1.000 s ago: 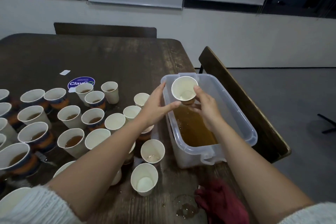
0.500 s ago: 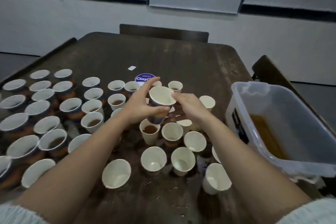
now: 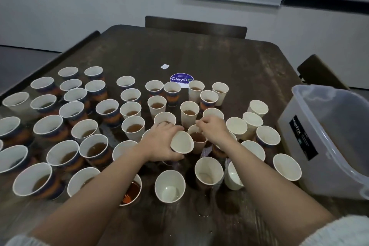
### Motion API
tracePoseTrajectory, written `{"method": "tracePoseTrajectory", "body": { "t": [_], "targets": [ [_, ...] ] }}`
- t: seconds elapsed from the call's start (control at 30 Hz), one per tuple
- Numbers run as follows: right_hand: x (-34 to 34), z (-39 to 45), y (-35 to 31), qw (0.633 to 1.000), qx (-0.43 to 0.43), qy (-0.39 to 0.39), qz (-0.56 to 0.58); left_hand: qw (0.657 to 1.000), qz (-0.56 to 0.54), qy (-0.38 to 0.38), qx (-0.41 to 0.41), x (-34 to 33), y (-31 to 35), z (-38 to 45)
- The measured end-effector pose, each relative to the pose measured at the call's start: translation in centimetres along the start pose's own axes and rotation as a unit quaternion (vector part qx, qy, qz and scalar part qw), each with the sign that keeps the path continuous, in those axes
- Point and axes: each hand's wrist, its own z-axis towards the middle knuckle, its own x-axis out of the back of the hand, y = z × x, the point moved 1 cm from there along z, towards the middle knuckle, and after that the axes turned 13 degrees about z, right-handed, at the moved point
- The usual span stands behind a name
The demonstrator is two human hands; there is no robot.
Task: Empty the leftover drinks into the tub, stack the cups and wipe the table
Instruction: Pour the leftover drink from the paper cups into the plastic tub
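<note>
The counter [image 3: 229, 62] carries everything; the round sticker [image 3: 181, 79] on it serves as landmark. A small paper slip [image 3: 165, 66] lies just behind the sticker, to its left; the crowd of cups [image 3: 111, 110] spreads left of and before the sticker, the nearest ones touching its front edge; the tub [image 3: 327, 142] stands well to the right of the sticker at the counter's right edge; a chair [image 3: 196, 27] stands behind the sticker, beyond the counter's far edge. Before the sticker, amid the cups, the left hand [image 3: 159, 142] holds a tilted empty cup [image 3: 182, 142]; the right hand [image 3: 214, 131] pinches the rim of a filled cup [image 3: 196, 138] just beside it.
</note>
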Motion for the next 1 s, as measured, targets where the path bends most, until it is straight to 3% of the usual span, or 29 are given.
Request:
{"method": "tracePoseTrajectory", "body": {
  "t": [0.1,0.23,0.5,0.6,0.8,1.0],
  "targets": [
    [0.9,1.1,1.3,0.989,0.019,0.072,-0.128,0.999,0.041,0.012,-0.018,-0.9,-0.2,0.1],
    [0.0,2.3,3.6,0.968,0.005,0.076,-0.239,0.994,0.095,0.050,-0.036,-2.0,-0.6,0.3],
    [-0.7,3.0,4.3,0.952,-0.035,0.060,-0.300,0.989,0.136,-0.021,-0.044,-2.6,-0.9,0.5],
    [-0.7,3.2,4.3,0.951,-0.042,0.072,-0.298,0.995,0.088,-0.039,-0.032,-2.4,-1.0,0.8],
    [-0.2,3.2,4.3,0.950,-0.035,0.098,-0.294,0.999,-0.041,0.019,0.010,-1.2,-0.9,1.5],
    [2.8,1.8,-0.1,0.971,0.012,0.087,-0.221,0.985,-0.158,0.067,0.019,-0.1,0.8,3.6]
  ]
}}
